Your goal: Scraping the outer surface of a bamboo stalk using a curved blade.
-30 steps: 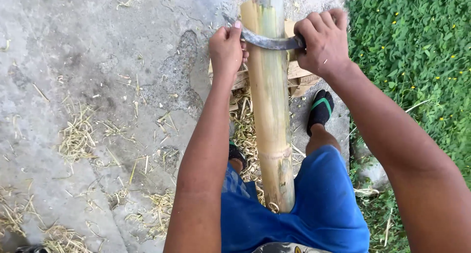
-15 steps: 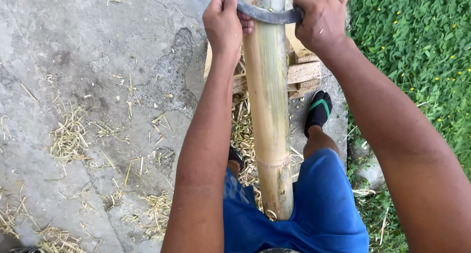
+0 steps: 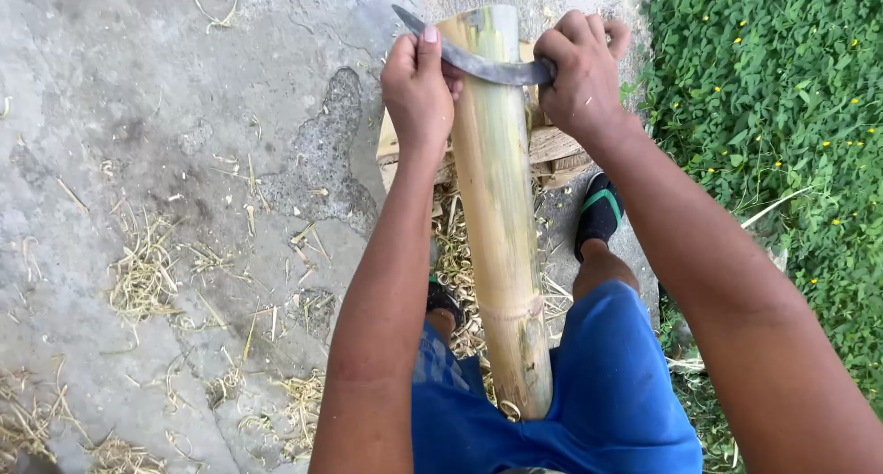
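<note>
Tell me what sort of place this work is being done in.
Most likely an outdoor yard or work spot beside a garden. The cracked grey concrete ground is strewn with dry pale bamboo shavings, and a patch of green leafy plants with small yellow flowers borders it on the right.

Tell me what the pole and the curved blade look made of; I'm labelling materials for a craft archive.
The pole looks like bamboo: yellow-green, smooth, slightly glossy skin, a raised node ring low down, a hollow-looking cut top. The curved blade, held across it by the left hand and right hand, looks like dull grey metal, probably steel, with no shine. The block beneath appears to be rough wood.
</note>
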